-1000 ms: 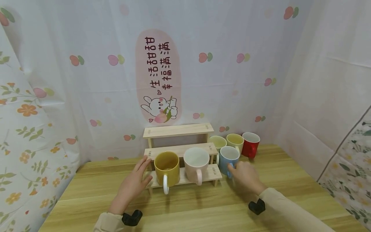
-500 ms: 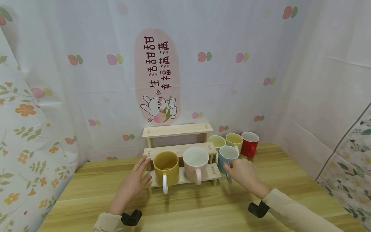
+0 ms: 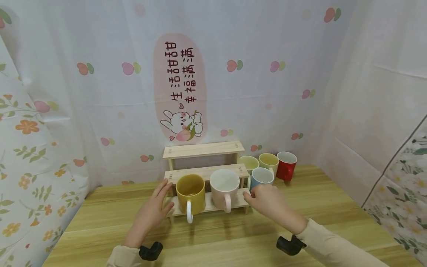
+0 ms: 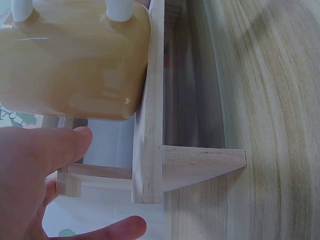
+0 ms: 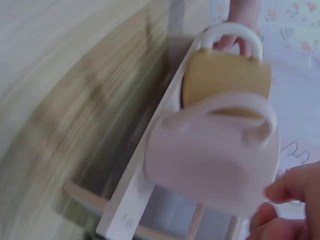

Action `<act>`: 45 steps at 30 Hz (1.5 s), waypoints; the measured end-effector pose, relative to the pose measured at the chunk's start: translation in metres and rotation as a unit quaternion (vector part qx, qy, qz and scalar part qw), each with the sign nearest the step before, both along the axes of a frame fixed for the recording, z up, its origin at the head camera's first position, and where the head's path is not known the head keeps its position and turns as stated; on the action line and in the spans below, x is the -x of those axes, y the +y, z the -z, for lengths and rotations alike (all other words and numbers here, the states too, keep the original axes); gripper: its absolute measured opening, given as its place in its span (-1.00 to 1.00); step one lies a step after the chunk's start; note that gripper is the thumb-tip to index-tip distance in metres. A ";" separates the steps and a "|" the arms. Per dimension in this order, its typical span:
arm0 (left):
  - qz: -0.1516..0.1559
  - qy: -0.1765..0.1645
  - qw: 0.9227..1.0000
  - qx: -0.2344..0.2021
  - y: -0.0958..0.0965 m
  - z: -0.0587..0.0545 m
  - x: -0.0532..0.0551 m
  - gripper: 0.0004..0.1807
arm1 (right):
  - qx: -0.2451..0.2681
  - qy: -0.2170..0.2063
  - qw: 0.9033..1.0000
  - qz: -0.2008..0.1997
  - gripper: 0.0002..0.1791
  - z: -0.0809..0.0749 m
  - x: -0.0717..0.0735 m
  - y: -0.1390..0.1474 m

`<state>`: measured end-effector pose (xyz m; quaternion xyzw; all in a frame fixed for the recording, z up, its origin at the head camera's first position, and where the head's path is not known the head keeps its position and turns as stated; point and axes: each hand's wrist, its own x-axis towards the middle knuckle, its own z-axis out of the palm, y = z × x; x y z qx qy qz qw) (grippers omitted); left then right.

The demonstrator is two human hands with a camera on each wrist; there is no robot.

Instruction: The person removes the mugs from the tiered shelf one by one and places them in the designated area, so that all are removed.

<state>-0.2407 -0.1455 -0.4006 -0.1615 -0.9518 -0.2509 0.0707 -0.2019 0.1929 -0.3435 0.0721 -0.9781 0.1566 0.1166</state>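
On the lowest step of a wooden three-tier stand point(image 3: 203, 150) stand a mustard-yellow mug point(image 3: 191, 200) with a white handle and a pale pink mug point(image 3: 217, 196). Their handles face the front. My left hand point(image 3: 150, 207) is at the stand's left end beside the yellow mug, fingers spread, holding nothing. In the left wrist view its thumb point(image 4: 70, 145) lies just below that mug. My right hand point(image 3: 268, 202), fingers loosely bent, is between the pink mug and a light blue mug point(image 3: 261, 176), hiding the blue mug's lower part. In the right wrist view its fingertips point(image 5: 280, 190) are close to the pink mug.
Right of the stand, on the wooden table point(image 3: 200, 241), are a pale green mug point(image 3: 249, 163), a pale yellow mug point(image 3: 268, 161) and a red mug point(image 3: 286, 168). A patterned curtain point(image 3: 260, 104) hangs behind. Dark devices are worn on both wrists.
My right hand has let go of the blue mug's handle and moved left towards the pink mug. The left hand and the mugs stay in place.
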 end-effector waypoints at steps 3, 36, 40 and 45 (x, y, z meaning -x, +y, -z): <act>0.000 0.006 1.000 -0.002 -0.001 0.000 0.000 -0.28 | 0.001 0.009 1.000 -0.023 -0.45 -0.002 -0.003 -0.008; 0.004 0.016 1.000 -0.004 -0.001 -0.002 0.001 -0.28 | 0.003 0.110 0.992 -0.055 -0.47 0.026 0.009 -0.043; 0.003 0.010 1.000 -0.001 -0.001 -0.002 0.001 -0.28 | -0.009 0.122 0.990 -0.063 -0.46 0.027 0.010 -0.040; 0.004 0.005 1.000 -0.002 -0.001 0.000 0.000 -0.28 | -0.004 0.134 0.989 -0.063 -0.43 0.026 0.010 -0.038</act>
